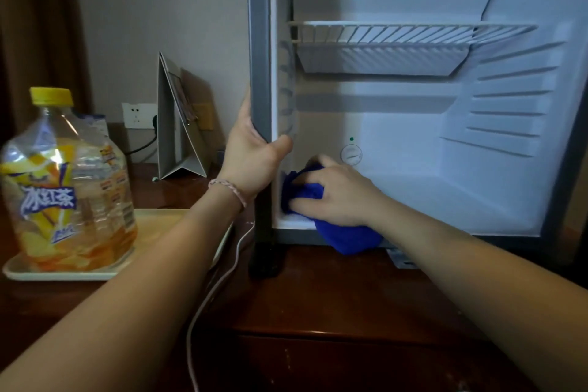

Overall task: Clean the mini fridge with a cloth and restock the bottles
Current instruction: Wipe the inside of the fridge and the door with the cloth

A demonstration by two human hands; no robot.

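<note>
Two bare forearms reach in from six o'clock over a dark wooden table (334, 302). At nine o'clock, a large iced-tea bottle (68, 181) with a yellow cap stands upright on a pale tray (165, 226). Toward centre, the left hand (251, 156) clasps the front left edge of the mini fridge (259, 41), thumb hooked inside the frame. Just right of it, the right hand (334, 194) grasps a bunched blue cloth (346, 237), pressing it on the fridge floor at the front left corner, part spilling over the sill. At one o'clock, a white wire shelf (410, 30) spans the interior.
</note>
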